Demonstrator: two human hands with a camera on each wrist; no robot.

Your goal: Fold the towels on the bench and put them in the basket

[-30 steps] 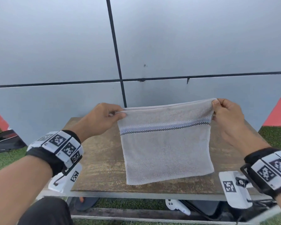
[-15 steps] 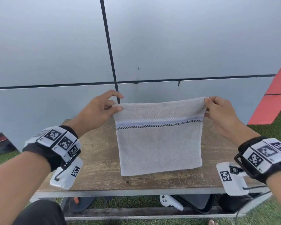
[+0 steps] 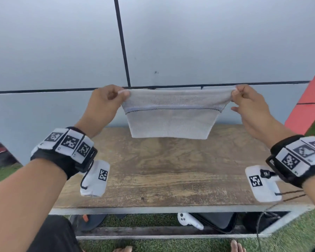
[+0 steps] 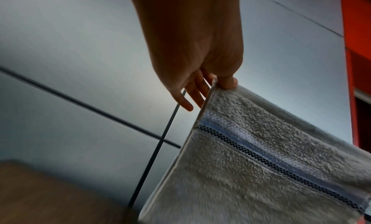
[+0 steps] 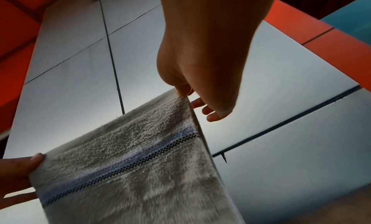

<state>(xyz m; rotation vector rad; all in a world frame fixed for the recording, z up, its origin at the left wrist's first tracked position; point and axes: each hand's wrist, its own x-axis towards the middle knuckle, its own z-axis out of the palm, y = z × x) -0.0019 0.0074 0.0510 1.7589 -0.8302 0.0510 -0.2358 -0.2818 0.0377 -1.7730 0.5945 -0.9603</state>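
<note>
A folded grey towel (image 3: 171,120) with a blue and black checked stripe hangs in the air above the far part of the wooden bench (image 3: 171,170). My left hand (image 3: 107,100) pinches its top left corner, and my right hand (image 3: 244,99) pinches its top right corner. The towel is stretched taut between them, its lower edge clear of the bench top. In the left wrist view the thumb (image 4: 227,82) presses the towel (image 4: 261,164) corner against the fingers. In the right wrist view my right hand (image 5: 192,90) holds the towel (image 5: 140,164) edge. No basket is in view.
A grey panelled wall (image 3: 189,42) stands right behind the bench. Under the bench lie a white controller (image 3: 187,220) and dark bags (image 3: 216,220) on green turf. A red panel (image 3: 309,106) rises at the right. A bare foot (image 3: 236,247) shows at the bottom edge.
Both hands have lifted the towel up and away from me, off the bench top. Its lower edge, which lay near the bench front, now hangs over the far part.
</note>
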